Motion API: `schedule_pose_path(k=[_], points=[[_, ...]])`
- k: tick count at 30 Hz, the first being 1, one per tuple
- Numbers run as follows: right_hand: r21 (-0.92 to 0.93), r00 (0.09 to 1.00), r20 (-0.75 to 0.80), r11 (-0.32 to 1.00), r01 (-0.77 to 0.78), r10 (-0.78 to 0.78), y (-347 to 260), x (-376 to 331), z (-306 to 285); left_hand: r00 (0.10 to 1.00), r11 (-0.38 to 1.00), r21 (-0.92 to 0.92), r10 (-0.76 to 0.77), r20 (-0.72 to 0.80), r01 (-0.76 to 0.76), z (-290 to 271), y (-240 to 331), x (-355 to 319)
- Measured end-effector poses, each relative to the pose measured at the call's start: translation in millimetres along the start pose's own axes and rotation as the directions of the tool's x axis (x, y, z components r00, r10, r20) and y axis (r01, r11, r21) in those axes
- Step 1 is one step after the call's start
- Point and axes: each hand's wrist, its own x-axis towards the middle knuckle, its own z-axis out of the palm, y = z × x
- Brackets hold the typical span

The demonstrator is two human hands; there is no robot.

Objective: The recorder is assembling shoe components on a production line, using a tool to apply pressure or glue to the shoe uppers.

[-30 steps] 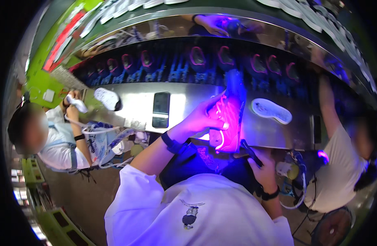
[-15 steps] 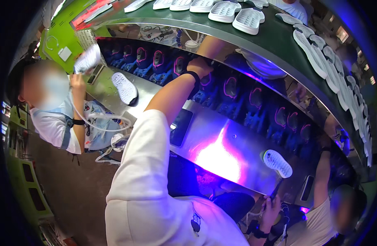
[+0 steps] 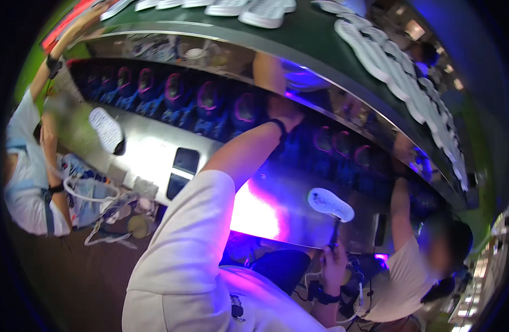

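Note:
My left arm in a white sleeve reaches across the metal bench, and my left hand [image 3: 289,112] is in the dark row of shoe uppers; shadow hides its fingers. Those dark uppers [image 3: 208,97] carry glowing pink outlines and sit on blue holders. Low on the right, my right hand [image 3: 333,263] is closed around a slim black-handled tool [image 3: 335,235], probably a brush. Its upper end meets or overlaps the lower edge of a white shoe sole [image 3: 327,202] lying on the bench. I cannot tell whether they touch.
Bright violet-white light glares on the bench [image 3: 155,141]. A dark flat panel [image 3: 183,169] and another white sole [image 3: 106,130] lie left. Above, a green conveyor belt [image 3: 310,36] carries several white soles [image 3: 371,55]. Co-workers sit left [image 3: 30,188] and right [image 3: 401,276].
The view has swung, shifting the bench left in the picture. My right hand's tool now reaches the sole's edge. The left co-worker, who held up a white sole, now stretches an arm toward the conveyor.

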Motion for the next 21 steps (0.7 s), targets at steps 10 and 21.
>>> schedule_pose_path(k=[10, 21], points=[[0.035, 0.992, 0.099, 0.996, 0.08, -0.084, 23.0, -10.7, -12.8, 0.982, 0.676, -0.736, 0.112, 0.149, 0.035, -6.0, -80.7, -112.8], [0.112, 0.95, -0.007, 0.944, 0.312, -0.313, 22.4, 5.6, -21.4, 0.33, 0.649, -0.241, 0.628, 0.705, -0.721, -204.9, 26.2, -271.5]])
